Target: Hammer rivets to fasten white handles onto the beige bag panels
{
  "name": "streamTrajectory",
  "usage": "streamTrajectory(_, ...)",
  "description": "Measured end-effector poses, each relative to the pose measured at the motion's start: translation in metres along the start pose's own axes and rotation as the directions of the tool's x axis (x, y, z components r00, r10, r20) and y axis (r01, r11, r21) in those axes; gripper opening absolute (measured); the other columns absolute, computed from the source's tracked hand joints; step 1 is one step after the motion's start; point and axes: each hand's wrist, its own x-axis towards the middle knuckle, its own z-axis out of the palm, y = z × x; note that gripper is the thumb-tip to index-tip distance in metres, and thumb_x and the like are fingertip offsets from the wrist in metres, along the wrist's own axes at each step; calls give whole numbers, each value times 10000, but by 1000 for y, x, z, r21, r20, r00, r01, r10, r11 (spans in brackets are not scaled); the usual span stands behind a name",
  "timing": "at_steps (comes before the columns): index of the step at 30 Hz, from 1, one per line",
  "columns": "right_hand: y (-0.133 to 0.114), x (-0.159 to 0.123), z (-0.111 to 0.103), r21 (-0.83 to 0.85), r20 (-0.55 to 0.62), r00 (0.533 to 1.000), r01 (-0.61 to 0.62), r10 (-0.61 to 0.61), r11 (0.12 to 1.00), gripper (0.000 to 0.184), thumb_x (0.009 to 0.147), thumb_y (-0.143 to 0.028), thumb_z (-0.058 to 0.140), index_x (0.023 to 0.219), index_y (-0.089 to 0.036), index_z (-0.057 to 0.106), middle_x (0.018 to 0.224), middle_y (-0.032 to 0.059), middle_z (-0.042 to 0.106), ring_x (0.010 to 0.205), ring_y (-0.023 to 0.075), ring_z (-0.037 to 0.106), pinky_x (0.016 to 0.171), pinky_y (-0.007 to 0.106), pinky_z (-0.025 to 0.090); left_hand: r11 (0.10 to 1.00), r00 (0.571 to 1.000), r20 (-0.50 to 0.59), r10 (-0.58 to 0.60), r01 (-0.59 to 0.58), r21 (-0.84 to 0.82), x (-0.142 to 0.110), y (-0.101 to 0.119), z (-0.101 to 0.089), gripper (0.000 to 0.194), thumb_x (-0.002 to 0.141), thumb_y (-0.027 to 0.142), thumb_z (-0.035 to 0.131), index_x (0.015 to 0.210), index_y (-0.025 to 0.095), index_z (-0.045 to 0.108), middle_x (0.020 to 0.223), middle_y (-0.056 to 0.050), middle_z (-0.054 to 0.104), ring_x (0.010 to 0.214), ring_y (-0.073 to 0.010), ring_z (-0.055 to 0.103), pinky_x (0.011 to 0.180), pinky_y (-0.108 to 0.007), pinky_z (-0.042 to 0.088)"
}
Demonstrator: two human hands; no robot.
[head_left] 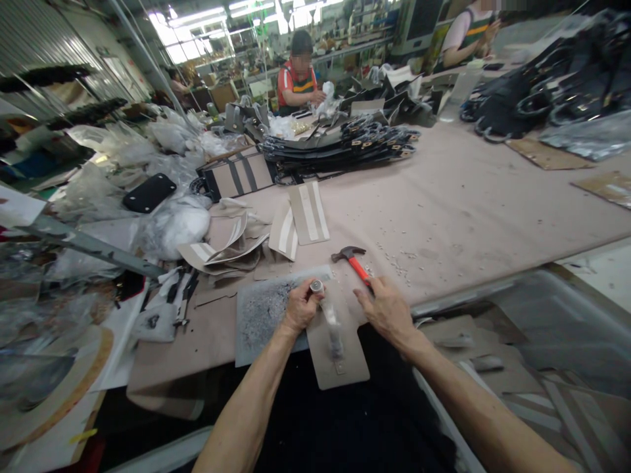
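My left hand [300, 307] is closed around a short metal setting tool [317, 286], its round end facing up. The tool stands at the upper edge of a grey-beige bag panel [340, 361], which has a plastic-wrapped strap handle [335, 328] along its middle. My right hand [389, 309] has its fingers around the lower end of the orange handle of a claw hammer [357, 264]; the thumb is partly apart from it. The hammer's head is beyond the hand, over the table. Under my left hand is a worn grey slab [261, 309], with the panel overlapping its right side.
Beige panels with pale stripes [309, 213] lie ahead, before a pile of black straps [340, 148]. Small metal bits [401, 256] are scattered on the table [444, 197]. Pliers-like tools [185, 295] lie left; a clear bin of panels [517, 328] is right. Co-workers [298, 82] sit beyond.
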Motion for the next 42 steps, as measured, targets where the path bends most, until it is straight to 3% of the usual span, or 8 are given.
streamTrajectory(6,38,26,-2,118,343,914,-271,217,955,166,798,-177,582,956,-133,562,991,149,595,910,257,574,766,353,431,1000,1000,-29,6,-6,0,-5,-4,5,154,782,283,672,907,209,720,842,-46,704,751,-182,618,718,-265,473)
streamTrajectory(13,1,43,-25,384,545,824,-413,158,826,210,917,-306,363,781,-190,473,636,-6,523,462,103,439,469,226,376,998,999,-19,48,-48,33,-6,-2,4,137,792,273,655,895,214,724,798,-29,683,715,-169,597,699,-259,462)
streamTrajectory(18,-14,11,-61,338,143,989,-9,-42,941,341,959,-478,331,770,-213,435,606,-11,478,527,126,433,524,247,284,998,999,-29,38,-36,44,-6,-3,5,139,784,256,661,900,211,722,768,-23,671,659,-156,569,633,-249,444)
streamTrajectory(23,-7,-11,-81,-66,189,923,351,-334,934,289,982,-388,363,799,-203,488,598,9,516,483,127,382,531,294,158,995,998,-33,47,-44,85,-5,-4,5,89,780,232,645,844,199,698,654,4,610,557,-126,500,562,-239,393)
streamTrajectory(26,-15,-7,-95,-101,213,913,376,-349,921,295,993,-388,354,795,-210,480,594,4,519,473,125,374,527,292,151,993,998,-32,60,-56,104,-5,-3,4,85,780,230,647,838,203,702,659,2,620,575,-132,523,579,-241,400)
streamTrajectory(31,-28,-5,-107,-10,-146,949,280,-278,960,379,1010,-452,254,827,-206,478,597,18,499,498,138,419,534,278,240,996,998,-8,60,-59,73,-5,-4,5,136,796,226,637,906,206,714,796,-29,680,705,-157,592,664,-249,449)
streamTrajectory(37,-11,-12,-92,-150,244,899,407,-365,901,251,993,-326,378,802,-202,483,570,-8,511,444,120,372,508,286,144,986,999,13,47,-49,157,-5,-13,4,130,794,236,632,900,179,684,688,9,616,602,-124,528,613,-235,421)
streamTrajectory(42,-24,-3,-111,-4,-173,928,334,-330,942,314,1003,-404,342,802,-199,467,550,-20,465,449,115,373,502,259,204,981,997,54,55,-64,182,-5,-12,3,115,833,251,596,906,187,657,777,-5,630,691,-134,555,653,-231,442)
